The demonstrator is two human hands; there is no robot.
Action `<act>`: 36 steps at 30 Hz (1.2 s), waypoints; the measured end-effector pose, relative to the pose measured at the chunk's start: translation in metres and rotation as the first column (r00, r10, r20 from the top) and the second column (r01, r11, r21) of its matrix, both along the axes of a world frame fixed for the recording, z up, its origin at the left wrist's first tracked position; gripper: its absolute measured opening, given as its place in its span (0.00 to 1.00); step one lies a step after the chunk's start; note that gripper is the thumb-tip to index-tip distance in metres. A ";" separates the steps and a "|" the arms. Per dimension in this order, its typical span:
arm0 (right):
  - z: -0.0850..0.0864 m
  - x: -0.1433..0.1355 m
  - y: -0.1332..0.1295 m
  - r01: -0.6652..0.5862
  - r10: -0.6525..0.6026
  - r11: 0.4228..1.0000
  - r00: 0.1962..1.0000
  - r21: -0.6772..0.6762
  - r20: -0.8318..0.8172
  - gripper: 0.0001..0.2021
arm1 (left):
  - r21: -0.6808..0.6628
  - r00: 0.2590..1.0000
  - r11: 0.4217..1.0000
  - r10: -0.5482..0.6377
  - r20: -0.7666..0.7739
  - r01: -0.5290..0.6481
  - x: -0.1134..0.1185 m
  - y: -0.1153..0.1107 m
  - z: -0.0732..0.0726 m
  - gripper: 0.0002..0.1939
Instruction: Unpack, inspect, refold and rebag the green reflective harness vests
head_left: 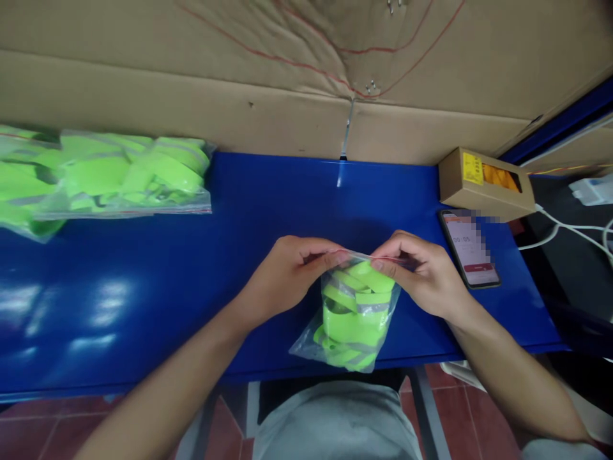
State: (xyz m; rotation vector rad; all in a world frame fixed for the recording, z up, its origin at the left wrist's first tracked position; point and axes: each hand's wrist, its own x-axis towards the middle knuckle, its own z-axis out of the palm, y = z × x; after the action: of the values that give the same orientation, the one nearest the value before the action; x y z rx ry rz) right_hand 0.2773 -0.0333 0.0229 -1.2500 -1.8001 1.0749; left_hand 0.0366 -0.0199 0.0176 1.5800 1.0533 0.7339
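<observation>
A clear zip bag (306,342) with folded neon-green reflective straps (357,322) inside lies near the front edge of the blue table, its zip edge toward the back wall. My left hand (306,268) pinches the left part of that edge between thumb and fingers. On the right part, my right hand (416,265) grips the same edge in a similar pinch. Both hands are closed on the plastic, and the fingertips partly cover the seal. Whether the seal is fully closed cannot be made out.
Several filled bags (129,172) of the same green straps lie at the back left of the blue table (191,281). At the right are a phone (472,249) showing a timer, a cardboard box (483,182) and white cables (569,223). Brown cardboard (191,102) lines the back.
</observation>
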 end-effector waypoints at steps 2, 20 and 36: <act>0.002 0.002 0.002 -0.002 0.002 1.000 1.000 -0.010 -0.011 0.06 | 0.012 1.000 1.000 0.018 -0.001 -0.018 0.001 -0.001 0.000 0.12; 0.007 0.011 0.005 0.248 -0.239 0.942 0.969 0.224 -0.066 0.05 | 0.083 0.971 0.970 0.220 0.097 -0.228 0.002 -0.004 0.009 0.14; -0.006 0.009 0.007 0.405 -0.387 0.871 0.914 0.278 -0.119 0.07 | 0.060 0.847 0.886 0.417 0.331 -0.460 0.006 -0.002 -0.005 0.04</act>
State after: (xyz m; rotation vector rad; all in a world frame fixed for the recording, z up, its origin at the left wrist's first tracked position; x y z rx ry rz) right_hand 0.2863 -0.0266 0.0171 -1.3074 -1.5006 0.5781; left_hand 0.0425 -0.0218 0.0122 1.2833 1.1585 1.3498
